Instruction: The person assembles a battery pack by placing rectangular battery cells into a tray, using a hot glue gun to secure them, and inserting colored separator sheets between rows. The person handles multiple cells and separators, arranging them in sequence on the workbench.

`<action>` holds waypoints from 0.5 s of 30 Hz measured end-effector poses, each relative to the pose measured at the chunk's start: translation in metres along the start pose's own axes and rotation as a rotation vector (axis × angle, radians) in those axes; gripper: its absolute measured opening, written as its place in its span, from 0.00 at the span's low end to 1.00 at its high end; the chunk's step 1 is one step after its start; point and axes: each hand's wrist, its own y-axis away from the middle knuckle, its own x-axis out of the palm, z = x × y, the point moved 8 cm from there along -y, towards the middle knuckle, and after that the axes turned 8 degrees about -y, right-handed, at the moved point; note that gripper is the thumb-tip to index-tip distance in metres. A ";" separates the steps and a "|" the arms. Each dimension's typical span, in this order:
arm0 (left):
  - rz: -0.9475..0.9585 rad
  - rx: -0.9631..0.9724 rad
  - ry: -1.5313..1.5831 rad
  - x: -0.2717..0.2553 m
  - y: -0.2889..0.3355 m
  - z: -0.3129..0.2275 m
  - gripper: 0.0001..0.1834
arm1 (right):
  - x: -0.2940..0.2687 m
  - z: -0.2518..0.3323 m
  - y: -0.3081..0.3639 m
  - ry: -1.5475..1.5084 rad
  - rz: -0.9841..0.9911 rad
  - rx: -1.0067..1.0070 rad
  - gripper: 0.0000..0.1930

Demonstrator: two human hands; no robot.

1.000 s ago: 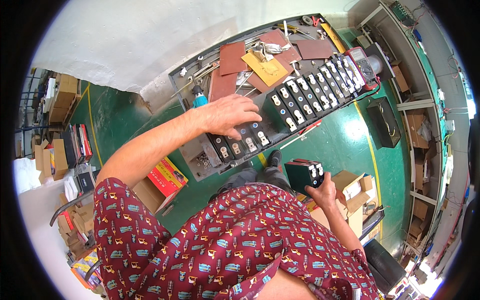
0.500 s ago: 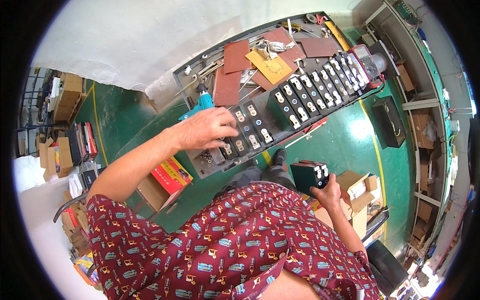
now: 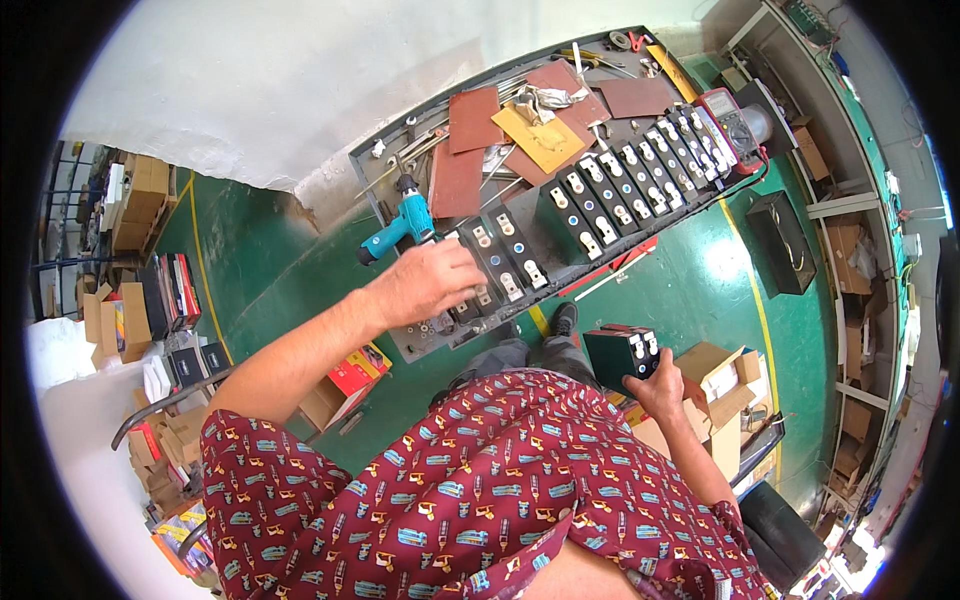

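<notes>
My left hand (image 3: 427, 283) hovers over the near-left end of the bench. Its fingers are curled together, and whatever they may hold is hidden. Beneath and beside it stand several black battery cells (image 3: 508, 252) in a row, with metal terminal tabs on top. A teal cordless drill (image 3: 404, 226) lies just beyond this hand, with its chuck pointing away. Low at the right, off the bench, my right hand (image 3: 660, 387) grips a dark battery cell (image 3: 612, 356); two pale tabs show on its end. Farther right along the bench runs a longer row of battery cells (image 3: 622, 192).
Brown boards (image 3: 470, 120), a yellow sheet (image 3: 540, 137) and tools cover the bench's far side. A red multimeter (image 3: 730, 125) sits at its right end. Open cardboard boxes (image 3: 728, 375) stand by my right hand. A black tray (image 3: 780, 243) lies on the green floor.
My left hand has shifted right and slightly down, so more of the drill shows. My right hand still holds the battery cell in nearly the same place.
</notes>
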 end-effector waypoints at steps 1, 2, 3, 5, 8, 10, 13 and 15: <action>-0.015 0.034 -0.020 -0.006 -0.004 0.003 0.15 | 0.000 -0.001 0.000 -0.011 0.008 0.014 0.38; -0.022 0.042 -0.073 -0.011 -0.007 0.007 0.14 | 0.001 -0.003 0.001 -0.023 0.016 0.028 0.38; -0.029 0.055 -0.107 -0.014 -0.009 0.014 0.14 | 0.001 -0.003 0.000 -0.016 0.013 0.019 0.37; -0.043 0.082 -0.175 -0.017 -0.010 0.027 0.15 | 0.001 -0.003 0.001 -0.002 0.006 0.002 0.37; 0.060 0.091 -0.225 -0.014 -0.013 0.039 0.15 | 0.000 -0.002 0.003 -0.007 0.006 0.009 0.37; 0.133 0.071 -0.230 -0.014 -0.017 0.041 0.15 | 0.000 -0.005 0.004 -0.023 -0.016 0.008 0.37; 0.221 0.010 -0.168 -0.008 -0.025 0.046 0.15 | 0.001 -0.008 0.004 -0.027 -0.030 0.014 0.36; 0.264 -0.003 -0.105 -0.003 -0.030 0.050 0.15 | 0.001 -0.009 0.005 -0.025 -0.030 0.024 0.36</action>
